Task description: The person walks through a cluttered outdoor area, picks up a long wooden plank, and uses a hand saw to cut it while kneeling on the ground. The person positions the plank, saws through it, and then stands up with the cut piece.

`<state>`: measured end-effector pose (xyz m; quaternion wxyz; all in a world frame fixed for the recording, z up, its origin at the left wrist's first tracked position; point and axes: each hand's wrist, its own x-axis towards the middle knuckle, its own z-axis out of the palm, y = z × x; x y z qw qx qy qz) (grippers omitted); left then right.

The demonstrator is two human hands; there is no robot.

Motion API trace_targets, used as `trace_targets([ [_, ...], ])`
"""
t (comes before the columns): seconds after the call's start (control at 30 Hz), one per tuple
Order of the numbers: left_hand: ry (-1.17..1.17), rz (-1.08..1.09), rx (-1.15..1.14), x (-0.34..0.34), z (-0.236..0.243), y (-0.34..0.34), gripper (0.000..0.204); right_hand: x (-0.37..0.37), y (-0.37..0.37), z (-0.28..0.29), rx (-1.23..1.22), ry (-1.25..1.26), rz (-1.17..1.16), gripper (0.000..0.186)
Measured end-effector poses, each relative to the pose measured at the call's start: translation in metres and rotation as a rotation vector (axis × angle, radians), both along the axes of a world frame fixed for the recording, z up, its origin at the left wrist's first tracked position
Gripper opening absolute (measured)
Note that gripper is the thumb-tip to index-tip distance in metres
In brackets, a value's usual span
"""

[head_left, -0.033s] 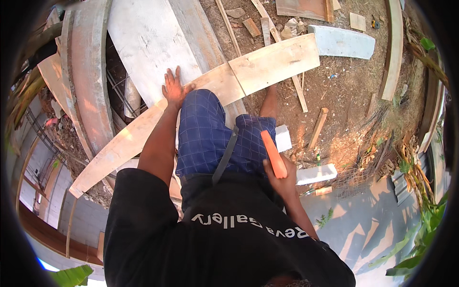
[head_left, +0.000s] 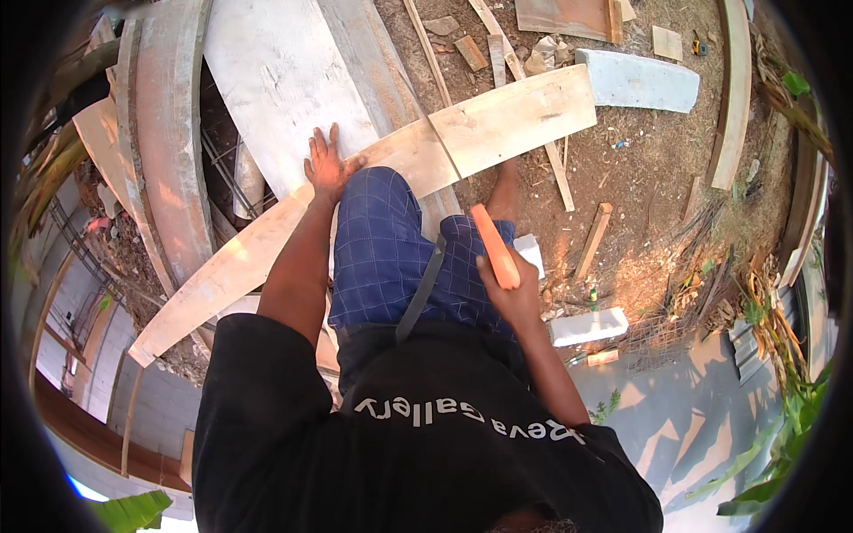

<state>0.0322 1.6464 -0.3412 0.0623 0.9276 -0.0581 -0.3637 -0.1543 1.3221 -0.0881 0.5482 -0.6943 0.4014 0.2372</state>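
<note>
A long pale wooden board (head_left: pixel 515 117) with curving edges lies slantwise across the wide planks and passes in front of my knees. My left hand (head_left: pixel 328 167) presses on its upper edge, fingers spread toward a white-faced panel (head_left: pixel 275 71) beneath. In my right hand (head_left: pixel 515 289), the fingers are wrapped round the orange handle of a handsaw (head_left: pixel 494 244), just right of my thigh. A thin dark line, apparently the saw's blade seen edge-on, crosses the board ahead of the handle. Its teeth cannot be made out.
A pale blue block (head_left: pixel 638 80) lies beyond the board's right end. Wood offcuts (head_left: pixel 593 240) and strips are scattered over the dirt, with a white block (head_left: pixel 588 327) near my right arm. Long curved planks (head_left: pixel 164 133) lean at the left; a tape measure (head_left: pixel 700 44) rests far right.
My right hand and the saw handle have moved forward and slightly left, toward the board. My left hand and the board stay put.
</note>
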Motion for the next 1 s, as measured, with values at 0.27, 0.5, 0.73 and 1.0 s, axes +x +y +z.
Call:
trace_targets([
  [0.27,-0.043,0.013,0.008,0.007,-0.014,0.002,0.108,-0.015,-0.006,0.028,0.002,-0.01,0.063,0.026],
  [0.5,-0.015,-0.006,0.005,0.003,-0.004,-0.005,0.107,-0.014,-0.006,0.032,0.003,0.033,-0.021,0.019],
  [0.73,-0.026,0.014,-0.035,0.001,-0.018,0.0,0.108,0.032,0.0,-0.037,-0.073,-0.016,0.124,0.029],
  [1.0,-0.023,0.032,-0.039,-0.003,-0.005,0.0,0.108,-0.043,-0.01,0.059,0.016,0.044,0.047,0.027],
])
